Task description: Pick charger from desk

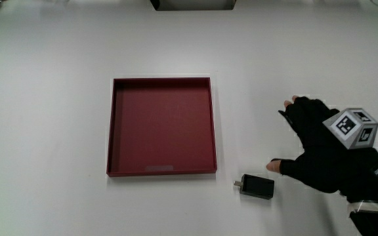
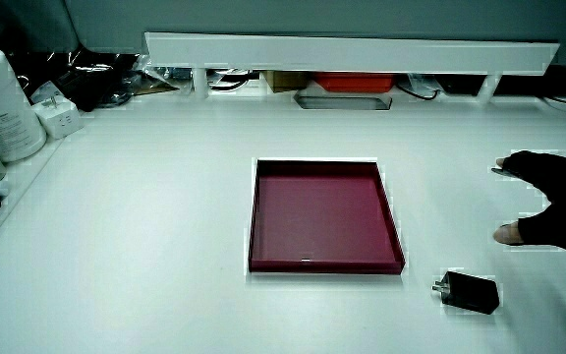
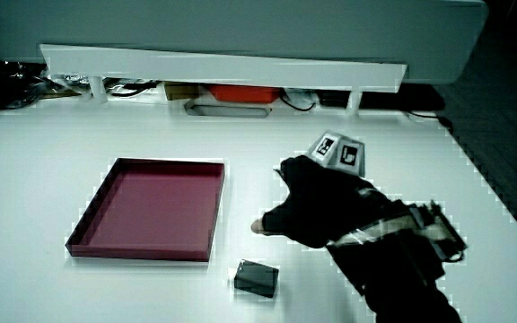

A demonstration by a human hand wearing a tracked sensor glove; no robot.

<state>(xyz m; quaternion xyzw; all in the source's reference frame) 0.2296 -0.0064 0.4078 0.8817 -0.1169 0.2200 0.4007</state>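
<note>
Main view: hand [image 1: 323, 154] is hovering over the white table [image 1: 44, 131], fingers spreading wide, thumb sticking out toward the charger [image 1: 257, 187], gripping nothing. The black charger is lying flat just beside the thumb, not touching it, near a corner of the dark red tray [image 1: 110, 131], prongs pointing at the tray.

Side view: charger [image 2: 470, 292] is sitting nearer the person than the hand [image 2: 558, 211], apart from the tray [image 2: 322, 265].

Side view: patterned cube [image 3: 339, 151] is riding on the hand [image 3: 321, 202]; charger [image 3: 257, 278] is lying between tray [image 3: 142, 254] and forearm.
</note>
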